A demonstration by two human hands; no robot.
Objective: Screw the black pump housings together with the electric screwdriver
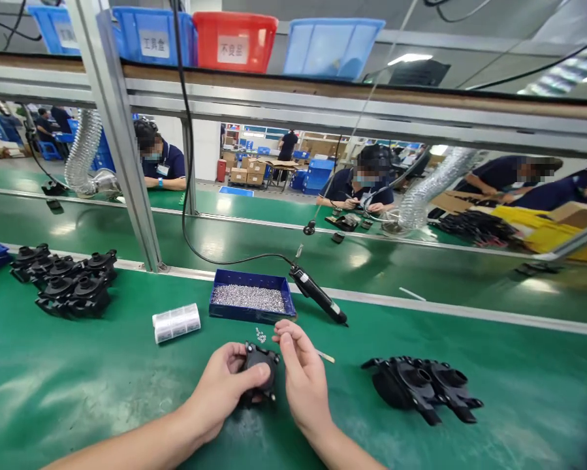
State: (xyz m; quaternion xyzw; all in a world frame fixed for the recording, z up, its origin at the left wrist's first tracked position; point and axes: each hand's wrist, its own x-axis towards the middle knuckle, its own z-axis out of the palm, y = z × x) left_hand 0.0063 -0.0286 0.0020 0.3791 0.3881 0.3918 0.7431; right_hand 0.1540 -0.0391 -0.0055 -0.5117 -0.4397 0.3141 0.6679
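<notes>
Close together at the lower middle of the frame, both bare hands work above a smooth green mat [141, 398]. From where I stand, the left hand [224, 382] is closed around a squat black plastic housing [260, 354], its thumb pressed across the near face and its fingers behind the far edge. Just beside it, the right hand [305, 378] is raised with fingers curled and thumb near the fingertips; I cannot tell whether anything tiny is pinched there.

Right behind the housing lies a loose little cluster of shiny metal pieces [260, 336]. Farther back, at the centre, sits a shallow dark-blue plastic tray [251, 316] filled with similar small bits, and a black pen-shaped electric driver [318, 297] lies slanted at its right. A pale thin stick [327, 357] pokes out past the right hand.

To the left of the tray lie white label rolls [176, 323]. Black moulded parts are grouped at the left of the frame [70, 282], with another group of black parts [423, 385] at lower right.
</notes>
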